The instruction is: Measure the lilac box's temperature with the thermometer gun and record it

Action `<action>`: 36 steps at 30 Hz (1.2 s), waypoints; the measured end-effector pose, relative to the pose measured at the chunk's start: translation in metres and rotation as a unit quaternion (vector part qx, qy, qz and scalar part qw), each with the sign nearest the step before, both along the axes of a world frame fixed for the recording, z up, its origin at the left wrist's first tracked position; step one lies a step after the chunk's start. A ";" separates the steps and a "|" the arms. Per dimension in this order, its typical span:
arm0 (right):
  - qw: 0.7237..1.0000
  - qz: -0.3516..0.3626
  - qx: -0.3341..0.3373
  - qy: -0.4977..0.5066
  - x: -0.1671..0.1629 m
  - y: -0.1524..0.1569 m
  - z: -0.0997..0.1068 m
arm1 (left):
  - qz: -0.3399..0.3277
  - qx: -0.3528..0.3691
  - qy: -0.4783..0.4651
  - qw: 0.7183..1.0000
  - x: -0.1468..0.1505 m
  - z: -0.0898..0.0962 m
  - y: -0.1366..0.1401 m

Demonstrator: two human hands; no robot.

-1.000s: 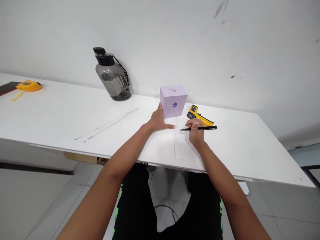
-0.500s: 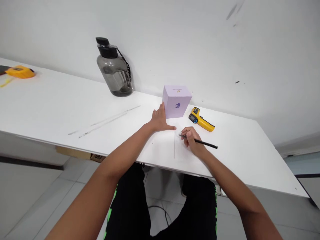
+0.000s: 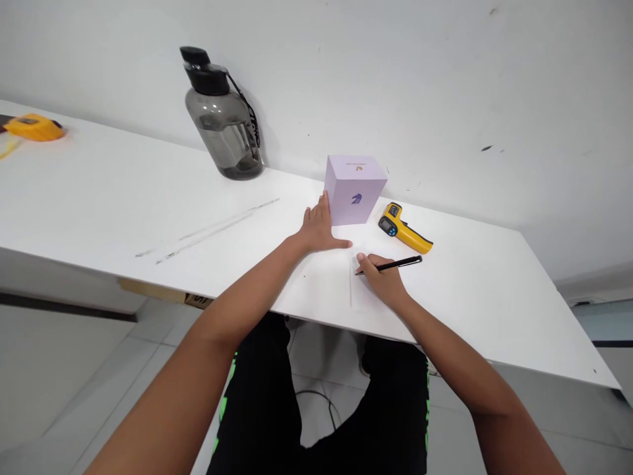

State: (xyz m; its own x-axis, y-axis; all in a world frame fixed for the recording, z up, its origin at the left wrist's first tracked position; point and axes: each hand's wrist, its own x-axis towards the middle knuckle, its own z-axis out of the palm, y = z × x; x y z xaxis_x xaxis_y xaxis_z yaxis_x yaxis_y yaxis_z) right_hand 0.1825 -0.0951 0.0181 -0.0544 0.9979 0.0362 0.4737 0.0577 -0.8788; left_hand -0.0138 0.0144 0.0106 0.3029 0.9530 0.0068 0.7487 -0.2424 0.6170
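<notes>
My left hand lies on the white table with its fingers apart. Its fingertips are at the lower left side of a lilac box, and its thumb stretches to the right in front of the box. In my right hand a black pen is pinched, its tip pointing left and down toward the tabletop. Beneath the tip is a pale patch with a thin grey line; I cannot tell whether it is a sheet of paper. A yellow and black infrared thermometer rests to the right of the box.
A large grey water bottle with a black lid stands by the wall. At the far left lies a yellow tape measure. Dark streaks mark the table. Its front edge runs just above my knees.
The pen has swung: its back end is now higher and its tip slightly lower. My right fingers have curled in closer around it. My left hand stays at the box. The view has shifted slightly.
</notes>
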 end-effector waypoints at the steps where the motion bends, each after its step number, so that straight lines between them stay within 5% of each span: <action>1: 1.000 0.005 -0.002 -0.002 0.000 0.000 0.000 | 0.001 0.001 -0.002 1.000 0.000 0.000 0.000; 20: 0.998 0.048 0.004 -0.035 0.001 0.000 -0.007 | -0.008 0.020 -0.012 1.000 -0.001 -0.005 0.001; 36: 0.999 -0.005 0.027 -0.042 -0.001 -0.002 -0.006 | -0.006 0.026 -0.031 0.999 -0.001 -0.008 0.003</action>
